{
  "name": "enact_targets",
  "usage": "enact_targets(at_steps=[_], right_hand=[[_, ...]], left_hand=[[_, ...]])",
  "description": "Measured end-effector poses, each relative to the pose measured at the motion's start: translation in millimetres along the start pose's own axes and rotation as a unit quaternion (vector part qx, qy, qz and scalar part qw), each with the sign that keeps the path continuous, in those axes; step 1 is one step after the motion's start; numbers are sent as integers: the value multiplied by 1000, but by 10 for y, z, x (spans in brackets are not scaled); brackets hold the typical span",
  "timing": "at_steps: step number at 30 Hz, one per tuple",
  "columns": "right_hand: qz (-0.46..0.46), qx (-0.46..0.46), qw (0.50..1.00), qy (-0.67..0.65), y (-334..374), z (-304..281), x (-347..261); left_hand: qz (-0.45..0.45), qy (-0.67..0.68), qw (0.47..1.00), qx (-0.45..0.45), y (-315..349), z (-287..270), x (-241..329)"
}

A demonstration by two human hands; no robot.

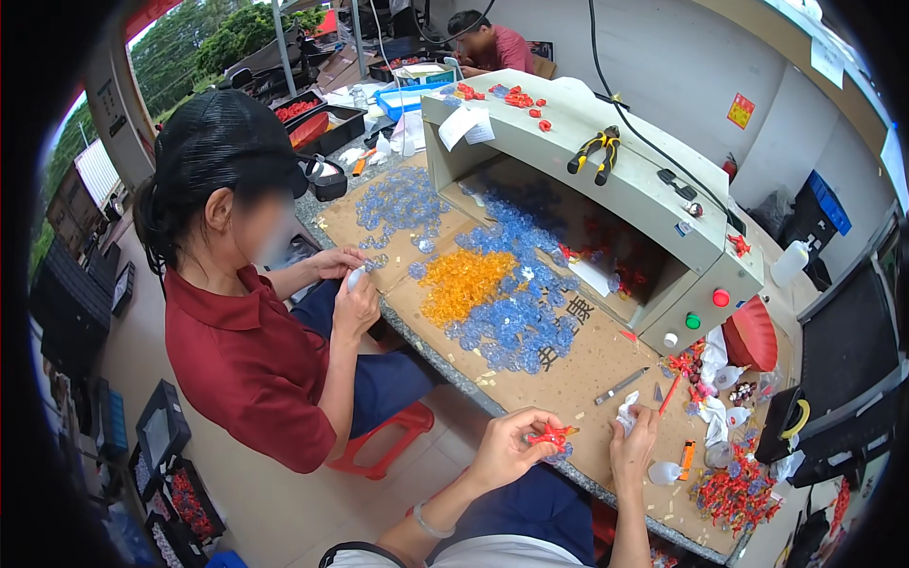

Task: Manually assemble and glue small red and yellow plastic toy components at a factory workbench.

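Red plastic piece [551, 436] is pinched in the left hand [519, 445], thumb and fingertips clamped on it, at the near edge of the brown-covered worktop [598, 364]. Beyond the fingers of both hands, a big pale grey cabinet [568, 114] with an open front stands on that worktop. Well to the left of the left fingers sits a co-worker [251, 379] in dark red, both hands raised around a small whitish thing [356, 277]. Between the left fingers and the cabinet spreads a heap of clear blue pieces [516, 327], and against it, farther from those fingers, lies a heap of clear orange pieces [464, 284]. To the right of the right fingers is a mixed heap of red and blue pieces [734, 492]; farther out on that side, a red bowl [749, 334] leans near the cabinet. The right hand [636, 452] has its fingers closed on a crumpled white tissue [626, 413]. Just past these fingertips lies a grey marker [622, 385], and to their right is a small white bottle [665, 472]. A thin red stick [670, 393] juts out beside the right fingers; I cannot tell whether they grip it. Right under the left fingertips shows one clear blue bit [561, 454], whether held or not I cannot tell.
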State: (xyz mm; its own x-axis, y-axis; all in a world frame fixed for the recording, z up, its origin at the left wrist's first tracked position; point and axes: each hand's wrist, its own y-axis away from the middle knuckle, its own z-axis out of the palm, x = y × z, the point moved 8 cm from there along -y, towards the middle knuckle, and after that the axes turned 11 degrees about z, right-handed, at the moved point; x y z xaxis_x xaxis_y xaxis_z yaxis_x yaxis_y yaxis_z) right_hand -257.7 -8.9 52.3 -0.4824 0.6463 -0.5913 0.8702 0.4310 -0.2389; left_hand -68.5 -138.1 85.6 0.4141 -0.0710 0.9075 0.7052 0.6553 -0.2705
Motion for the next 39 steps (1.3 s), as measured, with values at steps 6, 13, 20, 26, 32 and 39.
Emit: enact_targets(at_steps=[6, 13, 20, 26, 32, 39], right_hand=[[-35, 1, 999, 35, -2, 31, 39], [-25, 17, 999, 12, -148, -11, 118], [-90, 115, 978, -147, 38, -660, -389], [-51, 72, 956, -281, 145, -829, -393], [142, -98, 856, -487, 194, -478, -28], [208, -129, 837, -490, 256, -435, 252]], left_hand=[[15, -26, 1000, -8, -33, 100, -3], [1, -30, 999, -26, -102, 200, -48], [-24, -7, 1000, -19, -96, 240, -145], [-11, -36, 998, -42, -204, 365, -148], [-43, -23, 999, -21, -186, 455, -353], [-102, -23, 994, -20, -128, 681, -506]])
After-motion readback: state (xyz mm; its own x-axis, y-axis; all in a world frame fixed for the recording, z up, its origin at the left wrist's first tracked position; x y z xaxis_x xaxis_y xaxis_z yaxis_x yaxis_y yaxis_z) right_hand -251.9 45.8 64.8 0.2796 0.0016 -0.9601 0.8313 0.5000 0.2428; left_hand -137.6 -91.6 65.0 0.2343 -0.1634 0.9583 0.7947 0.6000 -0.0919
